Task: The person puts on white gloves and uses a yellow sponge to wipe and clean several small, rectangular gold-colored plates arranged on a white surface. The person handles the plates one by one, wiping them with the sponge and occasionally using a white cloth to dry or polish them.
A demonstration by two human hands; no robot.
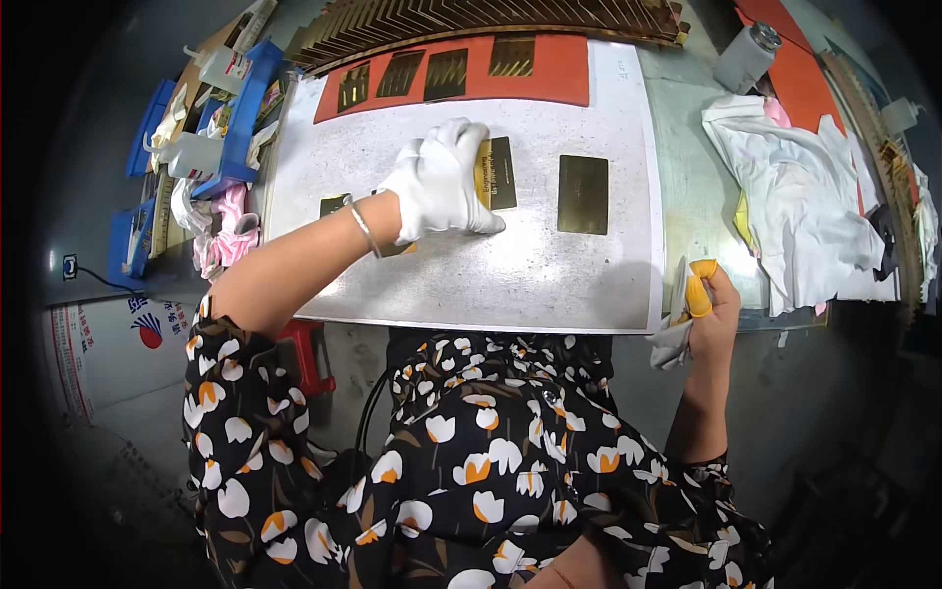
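In a white glove, my left hand (439, 177) reaches over the middle of the white work sheet. Its fingers are curled round a small gold plate (483, 175), most of which the glove hides. Right beside that plate, partly behind it, is a dark plate (503, 173). Another dark, shiny plate (583, 194) lies flat farther right. Under my left wrist the corners of other small plates (334, 204) show. My right hand (713, 309), with yellow covers on its fingertips, is closed on a crumpled grey-white cloth (671, 344) by the sheet's near right corner.
A red mat (574, 74) with several dark plates lies at the back, before a slotted brown rack (471, 27). White cloths (785, 187) and a dispenser bottle (749, 57) are at right. Blue bins (235, 128) with squeeze bottles (191, 155) and pink cloth stand at left.
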